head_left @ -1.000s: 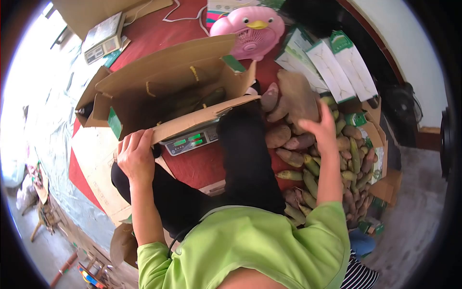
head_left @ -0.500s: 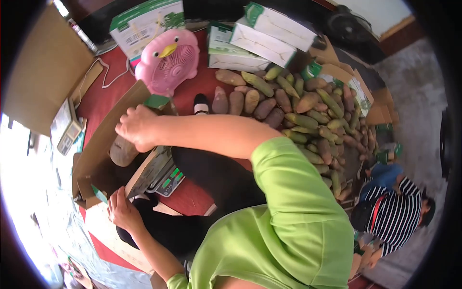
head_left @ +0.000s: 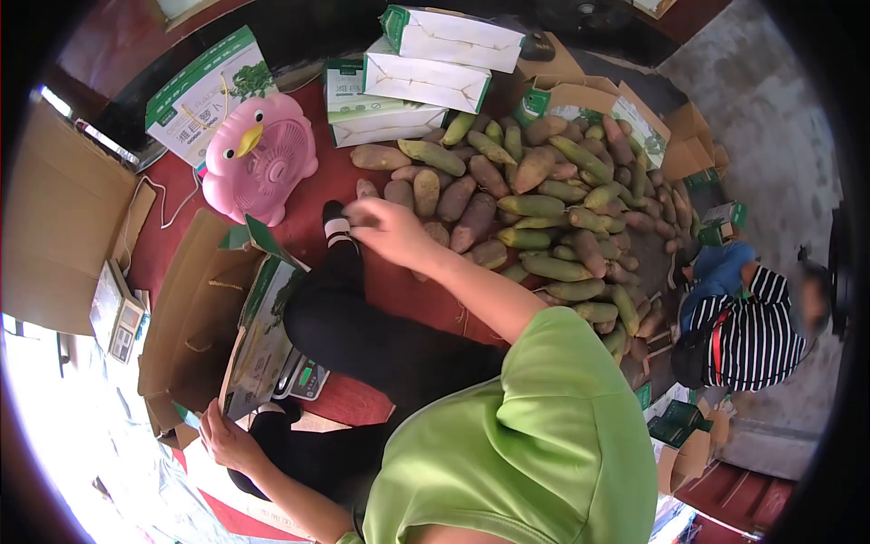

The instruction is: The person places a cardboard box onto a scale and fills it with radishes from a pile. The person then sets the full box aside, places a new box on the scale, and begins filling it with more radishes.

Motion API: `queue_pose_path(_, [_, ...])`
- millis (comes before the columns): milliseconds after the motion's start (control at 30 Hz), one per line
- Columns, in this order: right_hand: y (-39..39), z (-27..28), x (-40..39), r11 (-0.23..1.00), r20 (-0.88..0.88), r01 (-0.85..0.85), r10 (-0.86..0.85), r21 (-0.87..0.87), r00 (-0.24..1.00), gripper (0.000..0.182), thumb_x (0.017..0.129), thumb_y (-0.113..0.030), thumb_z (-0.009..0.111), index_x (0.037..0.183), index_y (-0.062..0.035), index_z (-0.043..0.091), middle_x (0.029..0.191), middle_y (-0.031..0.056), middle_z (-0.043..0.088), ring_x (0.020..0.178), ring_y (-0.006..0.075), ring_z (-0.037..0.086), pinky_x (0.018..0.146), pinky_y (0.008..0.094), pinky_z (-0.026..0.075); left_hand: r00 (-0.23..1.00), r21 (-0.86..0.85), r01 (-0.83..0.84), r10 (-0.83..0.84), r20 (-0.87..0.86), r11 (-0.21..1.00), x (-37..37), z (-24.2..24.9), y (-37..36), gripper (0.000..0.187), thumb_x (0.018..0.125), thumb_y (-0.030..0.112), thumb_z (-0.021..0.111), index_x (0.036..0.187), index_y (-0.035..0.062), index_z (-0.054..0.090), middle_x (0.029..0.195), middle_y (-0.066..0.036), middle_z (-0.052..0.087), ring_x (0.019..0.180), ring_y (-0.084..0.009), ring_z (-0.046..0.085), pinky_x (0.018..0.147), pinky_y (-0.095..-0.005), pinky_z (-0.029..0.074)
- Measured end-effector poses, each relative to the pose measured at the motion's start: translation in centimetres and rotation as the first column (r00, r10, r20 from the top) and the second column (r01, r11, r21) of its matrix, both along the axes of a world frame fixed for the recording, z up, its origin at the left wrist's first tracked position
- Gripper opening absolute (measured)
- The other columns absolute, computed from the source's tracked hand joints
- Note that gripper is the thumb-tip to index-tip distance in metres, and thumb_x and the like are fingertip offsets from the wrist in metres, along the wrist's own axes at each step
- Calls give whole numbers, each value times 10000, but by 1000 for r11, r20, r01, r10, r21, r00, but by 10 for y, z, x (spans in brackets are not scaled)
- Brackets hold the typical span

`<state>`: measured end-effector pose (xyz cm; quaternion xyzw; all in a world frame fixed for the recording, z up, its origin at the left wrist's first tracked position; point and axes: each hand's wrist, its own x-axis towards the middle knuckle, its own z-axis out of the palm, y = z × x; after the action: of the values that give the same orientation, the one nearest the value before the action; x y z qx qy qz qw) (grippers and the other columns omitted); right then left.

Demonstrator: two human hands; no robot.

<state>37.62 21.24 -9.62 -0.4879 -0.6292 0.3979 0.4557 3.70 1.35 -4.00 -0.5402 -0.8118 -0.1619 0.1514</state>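
The right hand [head_left: 385, 228], fingers loosely curled and empty, reaches toward the sweet potato pile [head_left: 535, 208] on the red floor, while the left hand [head_left: 227, 440] grips the cardboard box [head_left: 195, 317] flap; steadying the box should help loading.

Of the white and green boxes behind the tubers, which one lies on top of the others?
The long white box with a green end, at the top of the view. It rests across the box below it; the others sit lower.

Right hand [head_left: 385, 228] over sweet potatoes [head_left: 544, 204], left hand [head_left: 225, 440] on carton [head_left: 195, 317]
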Motion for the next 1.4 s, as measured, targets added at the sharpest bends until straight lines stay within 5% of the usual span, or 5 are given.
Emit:
queue_pose_path(100, [-38, -90, 78, 975, 341, 157, -97, -154, 935, 255, 764, -151, 618, 998, -57, 583, 906, 164, 623, 869, 349, 598, 732, 410, 471, 999, 12, 18, -17, -39, 1000, -2, -1, 1, 166, 840, 98, 559, 982, 119, 642, 933, -39, 638, 892, -267, 606, 746, -375, 474])
queue_pose_path(333, [-175, -280, 201, 833, 684, 62, 407, -550, 605, 211, 709, -198, 592, 840, -50, 668, 845, 189, 646, 824, 367, 621, 737, 451, 495, 999, 23, 32, -32, -31, 999, -5, -6, 2, 161, 852, 103, 544, 985, 94, 635, 934, -52, 632, 877, -272, 603, 729, -378, 473])
queue_pose_path(600, [-210, -272, 199, 770, 737, -143, 638, -622, 225, 247, 729, -238, 536, 751, -41, 684, 807, 191, 650, 778, 357, 638, 740, 434, 512, 1000, 31, 24, -24, -7, 999, -5, -8, 2, 171, 852, 91, 532, 990, 82, 634, 936, -57, 632, 859, -263, 604, 719, -370, 472])
queue_pose_path(900, [-192, -263, 196, 809, 709, 175, 361, -561, 606, 200, 692, -193, 575, 787, -55, 683, 828, 199, 643, 821, 348, 632, 766, 433, 502, 998, 21, 31, -30, -55, 999, -4, -7, 3, 184, 837, 87, 550, 998, 81, 639, 926, -68, 636, 842, -265, 607, 707, -372, 472])
queue_pose_path(1400, [-216, -264, 198, 683, 693, 292, 433, -670, 577, 218, 702, -149, 606, 888, -63, 679, 932, 180, 653, 920, 317, 624, 861, 392, 486, 994, 30, 88, -86, -61, 996, -14, -13, 2, 191, 848, 71, 558, 1015, 89, 647, 900, -57, 639, 804, -250, 620, 663, -362, 476])
